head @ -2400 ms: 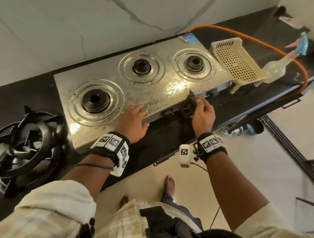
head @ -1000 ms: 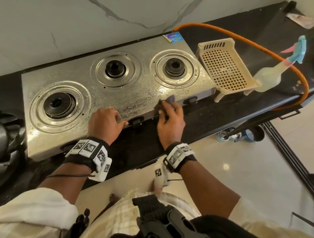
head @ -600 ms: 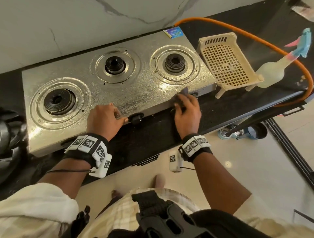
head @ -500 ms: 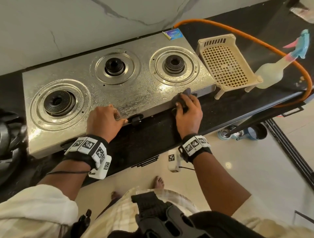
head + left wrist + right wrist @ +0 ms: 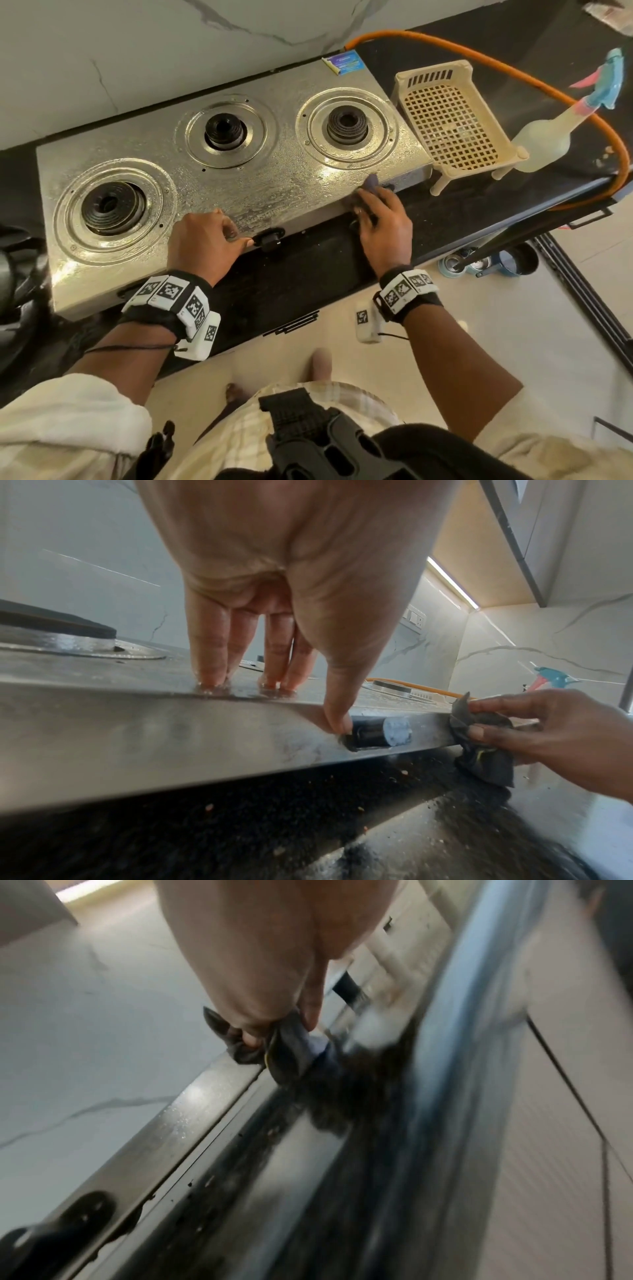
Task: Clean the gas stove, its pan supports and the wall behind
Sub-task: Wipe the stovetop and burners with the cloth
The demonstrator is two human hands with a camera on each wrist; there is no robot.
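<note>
Unreadable blue sticker (image 5: 344, 62) on stove (image 5: 274, 178)

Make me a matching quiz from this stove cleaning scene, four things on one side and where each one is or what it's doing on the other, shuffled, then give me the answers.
Column one:
1. dark cloth
2. left hand
3. spray bottle
4. cream basket

Column two:
A. fingertips pressing on the stove top, thumb beside a black knob
B. standing on legs just right of the stove
C. bunched in the right hand against the stove's front edge
D. lying on the black counter, near the orange hose

Pairs: 1-C, 2-A, 3-D, 4-B
</note>
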